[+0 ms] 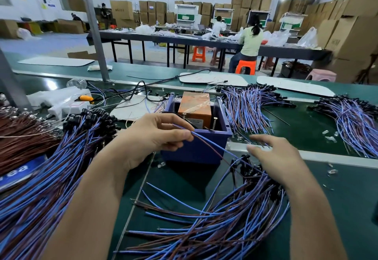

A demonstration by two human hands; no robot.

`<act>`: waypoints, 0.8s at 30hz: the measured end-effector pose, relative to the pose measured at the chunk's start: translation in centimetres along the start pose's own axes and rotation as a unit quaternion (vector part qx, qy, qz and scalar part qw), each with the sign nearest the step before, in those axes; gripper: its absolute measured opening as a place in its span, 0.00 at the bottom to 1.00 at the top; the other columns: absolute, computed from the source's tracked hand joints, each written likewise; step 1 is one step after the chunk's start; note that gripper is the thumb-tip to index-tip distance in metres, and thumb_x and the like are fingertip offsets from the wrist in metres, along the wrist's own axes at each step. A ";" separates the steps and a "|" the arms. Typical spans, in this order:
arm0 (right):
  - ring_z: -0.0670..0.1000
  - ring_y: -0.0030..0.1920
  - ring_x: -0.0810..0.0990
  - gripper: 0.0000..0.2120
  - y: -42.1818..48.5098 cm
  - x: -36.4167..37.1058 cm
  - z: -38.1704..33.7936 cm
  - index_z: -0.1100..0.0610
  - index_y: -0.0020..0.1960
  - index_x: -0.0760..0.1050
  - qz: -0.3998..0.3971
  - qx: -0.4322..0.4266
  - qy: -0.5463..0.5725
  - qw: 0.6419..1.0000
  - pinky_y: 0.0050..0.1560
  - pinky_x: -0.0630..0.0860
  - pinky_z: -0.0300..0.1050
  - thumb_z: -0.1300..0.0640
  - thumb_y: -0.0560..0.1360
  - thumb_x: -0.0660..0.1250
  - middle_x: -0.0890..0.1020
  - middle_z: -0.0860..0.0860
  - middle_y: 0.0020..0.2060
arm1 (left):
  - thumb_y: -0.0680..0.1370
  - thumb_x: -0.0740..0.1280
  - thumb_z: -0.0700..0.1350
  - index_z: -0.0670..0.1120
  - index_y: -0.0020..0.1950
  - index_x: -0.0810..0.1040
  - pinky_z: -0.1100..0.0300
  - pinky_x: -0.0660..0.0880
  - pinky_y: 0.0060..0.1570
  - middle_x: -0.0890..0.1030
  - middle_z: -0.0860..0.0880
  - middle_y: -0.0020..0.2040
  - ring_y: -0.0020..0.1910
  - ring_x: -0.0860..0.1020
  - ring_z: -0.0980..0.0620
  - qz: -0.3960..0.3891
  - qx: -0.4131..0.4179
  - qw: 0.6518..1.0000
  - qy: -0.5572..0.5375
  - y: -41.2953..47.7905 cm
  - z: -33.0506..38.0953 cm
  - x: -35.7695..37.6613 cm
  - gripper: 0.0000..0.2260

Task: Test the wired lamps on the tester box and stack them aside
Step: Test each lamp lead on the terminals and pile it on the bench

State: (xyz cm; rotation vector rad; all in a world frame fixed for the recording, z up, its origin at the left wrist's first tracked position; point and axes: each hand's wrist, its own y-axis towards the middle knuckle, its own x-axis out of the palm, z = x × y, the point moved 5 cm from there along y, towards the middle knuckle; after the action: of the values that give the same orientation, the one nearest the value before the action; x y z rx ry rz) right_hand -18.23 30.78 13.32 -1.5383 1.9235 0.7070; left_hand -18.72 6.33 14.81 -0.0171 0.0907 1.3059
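Head view — left hand (155, 137) pinches wire pair (201, 137) before blue tester box (192, 153); right hand (274, 157) loose-fingered over lamp pile (235, 221)

A blue tester box (194, 151) is set on the green bench (184, 180). Wired lamps are heaped around the box: a left heap (51, 169), a front heap (225, 221), a right heap (249, 108) and a far-right heap (351, 122). A white sheet (131, 107) and a power strip (67, 107) are laid behind the box to its left, and small clear bits (330, 138) are scattered to its right.
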 end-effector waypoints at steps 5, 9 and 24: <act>0.43 0.41 0.83 0.07 -2.9 2.4 -5.8 0.49 0.48 0.82 -0.152 -0.152 0.213 0.953 0.36 0.78 0.34 0.60 0.73 0.71 0.86 0.48 0.41 | 0.60 0.75 0.49 0.49 0.40 0.86 0.68 0.75 0.34 0.84 0.47 0.38 0.31 0.77 0.59 -0.020 -0.002 1.000 -0.015 0.2 -0.2 1.3 0.11; 0.49 0.36 0.84 0.05 -3.1 3.6 -7.1 0.53 0.44 0.81 -0.122 -0.195 0.235 0.944 0.33 0.78 0.37 0.63 0.73 0.71 0.85 0.56 0.37 | 0.60 0.74 0.47 0.49 0.37 0.85 0.68 0.74 0.31 0.81 0.51 0.33 0.29 0.75 0.59 -0.012 -0.019 0.996 -0.088 0.5 -0.5 1.9 0.07; 0.35 0.25 0.74 0.07 0.3 3.0 -2.0 0.57 0.44 0.85 0.082 -0.054 0.118 0.988 0.31 0.67 0.22 0.59 0.76 0.67 0.80 0.45 0.27 | 0.78 0.66 0.43 0.44 0.43 0.83 0.69 0.75 0.28 0.80 0.53 0.31 0.24 0.72 0.62 0.102 -0.100 0.975 -0.169 2.7 -5.2 2.1 0.08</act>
State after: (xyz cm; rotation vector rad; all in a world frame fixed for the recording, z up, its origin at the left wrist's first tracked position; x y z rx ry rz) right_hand -19.29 27.34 12.60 -1.6010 2.2405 0.7370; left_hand -21.03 8.76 9.54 0.0446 -0.3379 1.5015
